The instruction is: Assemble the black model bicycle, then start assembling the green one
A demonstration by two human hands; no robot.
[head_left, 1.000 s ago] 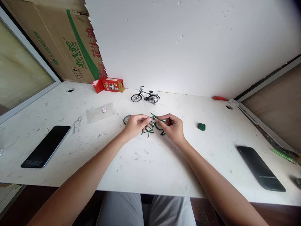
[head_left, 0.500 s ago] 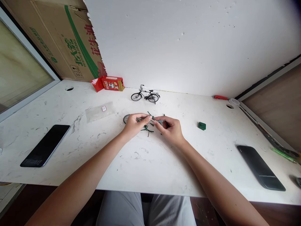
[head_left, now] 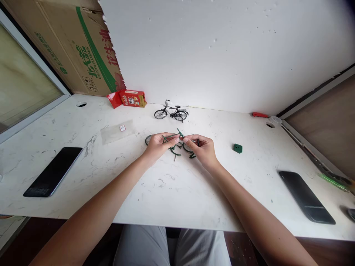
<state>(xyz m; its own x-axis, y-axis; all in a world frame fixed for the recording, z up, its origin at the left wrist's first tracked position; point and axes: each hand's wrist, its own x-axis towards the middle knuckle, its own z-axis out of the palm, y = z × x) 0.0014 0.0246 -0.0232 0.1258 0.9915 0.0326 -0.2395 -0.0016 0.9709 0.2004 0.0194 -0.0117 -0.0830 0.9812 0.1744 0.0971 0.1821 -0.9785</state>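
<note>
left hand [head_left: 158, 146] and right hand [head_left: 203, 148] both pinching a skinny green model-bike frame [head_left: 180, 132] between them, midway-ish between table [head_left: 172, 199] edges // long axis kinda side-to-side, neither hand nearer // black miniature bicycle [head_left: 177, 113] near back edge

the green frame [head_left: 180, 133] looks smooth, the bag [head_left: 115, 133] thin translucent plastic, the big carton [head_left: 65, 40] matt cardboard.
</note>
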